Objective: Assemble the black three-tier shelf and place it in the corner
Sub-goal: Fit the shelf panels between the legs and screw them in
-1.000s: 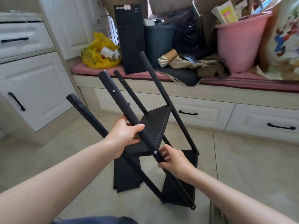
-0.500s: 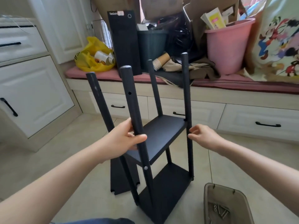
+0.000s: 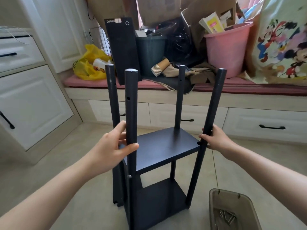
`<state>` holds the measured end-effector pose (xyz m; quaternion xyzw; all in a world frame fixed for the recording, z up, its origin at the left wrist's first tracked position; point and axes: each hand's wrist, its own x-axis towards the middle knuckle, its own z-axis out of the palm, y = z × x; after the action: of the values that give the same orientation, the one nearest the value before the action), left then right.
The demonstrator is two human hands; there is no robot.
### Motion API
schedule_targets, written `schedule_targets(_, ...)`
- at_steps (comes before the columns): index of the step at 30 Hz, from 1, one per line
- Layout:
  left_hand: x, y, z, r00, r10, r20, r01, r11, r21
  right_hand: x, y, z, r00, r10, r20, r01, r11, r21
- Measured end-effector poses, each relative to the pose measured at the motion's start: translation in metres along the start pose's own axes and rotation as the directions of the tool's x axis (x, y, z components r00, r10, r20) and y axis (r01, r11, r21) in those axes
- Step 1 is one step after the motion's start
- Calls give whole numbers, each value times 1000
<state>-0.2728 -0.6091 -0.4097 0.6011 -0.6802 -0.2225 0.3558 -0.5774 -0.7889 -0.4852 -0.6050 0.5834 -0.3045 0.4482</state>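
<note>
The black shelf frame (image 3: 166, 148) stands upright on the tiled floor with two boards fitted, a middle one and a bottom one (image 3: 159, 200). Four black poles rise above the middle board, with open screw holes near their tops. My left hand (image 3: 114, 146) grips the near left pole (image 3: 131, 103) at middle-board height. My right hand (image 3: 216, 140) grips the near right pole (image 3: 213, 103) at the board's corner. A loose black board (image 3: 117, 188) lies on the floor behind the frame's left side, partly hidden.
A translucent brown tray (image 3: 232, 211) holding several screws sits on the floor at the lower right. Behind the shelf runs a window bench with drawers (image 3: 265, 125), piled with a pink bucket (image 3: 227, 48), a black computer tower (image 3: 123, 48) and a yellow bag (image 3: 88, 65). White cabinets (image 3: 31, 103) stand left.
The frame swung from tilted to upright on the floor. My right hand left the lower pole and took hold of the near right pole. The screw tray came into view.
</note>
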Motion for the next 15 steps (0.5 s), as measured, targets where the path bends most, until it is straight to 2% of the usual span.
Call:
schedule_targets(9, 4, 1, 10, 972, -4, -234, -3, 1000, -31, -31, -5, -24, 996, 66, 67, -59, 993, -99)
schedule_targets(15, 13, 6, 19, 978, -49, -202, 36, 997, -67, -65, 8, -51, 996, 71, 52, -67, 995, -77)
